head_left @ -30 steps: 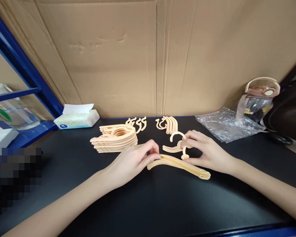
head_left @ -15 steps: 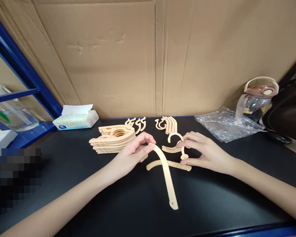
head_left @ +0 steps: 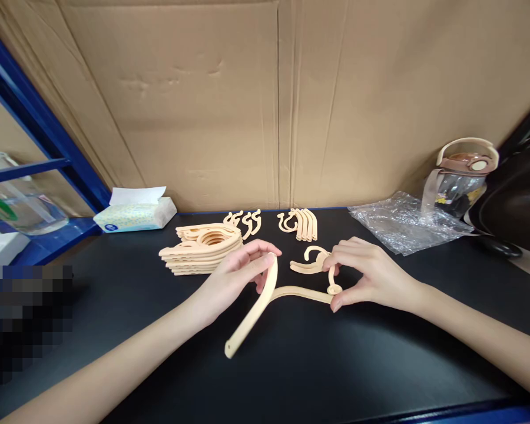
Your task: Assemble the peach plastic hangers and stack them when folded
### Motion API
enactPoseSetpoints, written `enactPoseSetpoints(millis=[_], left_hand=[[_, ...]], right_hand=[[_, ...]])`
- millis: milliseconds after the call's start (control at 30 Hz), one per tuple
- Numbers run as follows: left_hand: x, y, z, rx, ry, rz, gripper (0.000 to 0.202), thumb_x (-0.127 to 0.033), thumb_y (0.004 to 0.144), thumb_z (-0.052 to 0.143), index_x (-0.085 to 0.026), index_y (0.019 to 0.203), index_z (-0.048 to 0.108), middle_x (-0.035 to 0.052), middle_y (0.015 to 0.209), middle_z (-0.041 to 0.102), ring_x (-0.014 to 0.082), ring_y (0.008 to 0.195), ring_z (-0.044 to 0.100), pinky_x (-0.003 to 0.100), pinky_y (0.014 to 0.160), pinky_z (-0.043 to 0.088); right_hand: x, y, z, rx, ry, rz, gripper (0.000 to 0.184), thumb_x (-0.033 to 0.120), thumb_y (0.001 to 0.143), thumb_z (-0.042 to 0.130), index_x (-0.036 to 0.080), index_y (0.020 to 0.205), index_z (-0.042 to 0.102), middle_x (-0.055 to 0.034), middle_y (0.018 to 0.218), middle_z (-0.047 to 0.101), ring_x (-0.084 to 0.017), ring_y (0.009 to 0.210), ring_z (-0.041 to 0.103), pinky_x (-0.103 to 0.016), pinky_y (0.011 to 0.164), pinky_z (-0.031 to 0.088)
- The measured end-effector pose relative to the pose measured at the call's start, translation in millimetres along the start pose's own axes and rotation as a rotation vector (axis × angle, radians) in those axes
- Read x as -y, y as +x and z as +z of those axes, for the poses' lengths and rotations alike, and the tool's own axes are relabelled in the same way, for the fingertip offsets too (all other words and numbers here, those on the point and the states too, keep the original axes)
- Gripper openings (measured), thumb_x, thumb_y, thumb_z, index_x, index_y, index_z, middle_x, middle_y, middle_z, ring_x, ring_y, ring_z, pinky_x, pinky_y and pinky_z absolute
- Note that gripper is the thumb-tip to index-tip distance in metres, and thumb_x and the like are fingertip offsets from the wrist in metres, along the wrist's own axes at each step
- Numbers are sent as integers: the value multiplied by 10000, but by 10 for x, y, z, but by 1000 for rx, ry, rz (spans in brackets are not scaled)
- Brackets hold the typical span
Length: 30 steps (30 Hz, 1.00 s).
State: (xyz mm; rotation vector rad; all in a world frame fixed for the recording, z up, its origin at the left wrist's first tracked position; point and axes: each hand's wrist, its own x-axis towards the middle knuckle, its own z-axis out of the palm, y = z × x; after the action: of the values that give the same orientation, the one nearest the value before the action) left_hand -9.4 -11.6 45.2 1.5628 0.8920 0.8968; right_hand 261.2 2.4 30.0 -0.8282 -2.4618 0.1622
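My left hand (head_left: pixel 241 274) pinches the top end of a cream curved hanger arm (head_left: pixel 252 321), whose lower end with a small hole points down to the left. In my right hand (head_left: pixel 368 274) is a cream hanger hook (head_left: pixel 334 289), gripped between thumb and fingers, with its round base facing me. Another curved hanger arm (head_left: pixel 298 292) lies on the black table, partly behind the held arm; its right end reaches my right thumb. Just behind the hook, more cream hanger pieces (head_left: pixel 307 268) lie partly hidden by my right fingers.
A stack of folded cream hangers (head_left: pixel 203 259) stands left of centre. Loose hooks (head_left: pixel 252 224) and several hanger arms (head_left: pixel 308 225) lie at the back. A tissue pack (head_left: pixel 136 213) sits back left; a plastic bag (head_left: pixel 406 224) and a bottle (head_left: pixel 461 182) stand right.
The arm in my left hand has swung from pointing down-right to down-left. My right hand has lowered and tilted the hook slightly, toward the right end of the lying arm.
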Motion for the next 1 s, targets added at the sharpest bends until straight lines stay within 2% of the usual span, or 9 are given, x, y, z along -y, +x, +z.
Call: enactPoseSetpoints(millis=[100, 233, 333, 400, 567, 667, 767, 867, 1000], left_hand=[[-4, -10, 18, 9, 30, -43, 269, -421, 933, 517, -194, 1045, 606, -48, 702, 445, 90, 588, 505, 202, 529, 498], [-32, -54, 55, 53, 178, -31, 339, -460, 968, 435, -198, 1109, 598, -71, 611, 393, 73, 460, 419, 163, 401, 383], [-67, -105, 90, 83, 378, 72, 305, -393, 995, 405, -207, 1094, 626, -66, 621, 449, 66, 478, 419, 167, 459, 373], [-76, -132, 105, 109, 528, 139, 286, -340, 1003, 394, -213, 1099, 631, -52, 661, 534, 81, 539, 487, 180, 519, 394], [-22, -152, 74, 147, 836, 270, 306, -321, 1022, 362, -212, 1140, 623, -39, 686, 647, 106, 600, 602, 195, 594, 425], [0, -156, 43, 137, 1059, 417, 392, -380, 1032, 323, -181, 1038, 660, 11, 787, 712, 134, 661, 659, 211, 606, 434], [-23, -171, 44, 135, 1217, 538, 481, -396, 1040, 283, -156, 861, 660, 14, 687, 683, 127, 596, 642, 211, 539, 387], [-62, -190, 72, 99, 1298, 604, 523, -379, 1047, 255, -157, 705, 581, -20, 545, 582, 92, 459, 543, 217, 459, 295], [-86, -201, 96, 87, 1297, 621, 495, -387, 1046, 265, -165, 690, 528, -33, 529, 549, 84, 444, 517, 218, 445, 255]], right_hand=[[-16, -6, 11, -27, -8, -10, 497, 676, 704, 656, 199, 833, 603, 42, 654, 599, -120, 596, 532, -286, 656, 349], [-33, -15, 29, -54, -29, -27, 472, 666, 732, 636, 199, 784, 592, 45, 595, 598, -119, 563, 525, -286, 650, 360], [-25, -12, 32, -52, -36, -25, 416, 615, 768, 644, 202, 773, 591, 40, 597, 618, -127, 575, 539, -290, 657, 373], [-17, -7, 30, -52, -43, -26, 383, 583, 810, 624, 202, 785, 597, 32, 620, 629, -133, 596, 556, -295, 667, 385], [-17, -4, 30, -37, -43, -45, 221, 363, 969, 509, 205, 860, 618, 2, 785, 692, -138, 706, 601, -315, 735, 401], [-15, -11, 37, -15, -45, -29, 195, 286, 1000, 443, 212, 951, 616, -25, 879, 704, -154, 761, 606, -324, 735, 410], [2, -10, 38, -27, -37, -3, 191, 254, 1006, 406, 207, 1022, 591, -48, 932, 695, -163, 792, 608, -325, 735, 434], [19, -1, 29, -30, -51, 9, 198, 231, 1003, 382, 206, 1021, 578, -49, 889, 677, -169, 780, 603, -318, 709, 459], [18, 2, 33, 0, -158, -19, 246, 166, 978, 365, 211, 1065, 590, -55, 895, 667, -192, 806, 610, -330, 696, 492]])
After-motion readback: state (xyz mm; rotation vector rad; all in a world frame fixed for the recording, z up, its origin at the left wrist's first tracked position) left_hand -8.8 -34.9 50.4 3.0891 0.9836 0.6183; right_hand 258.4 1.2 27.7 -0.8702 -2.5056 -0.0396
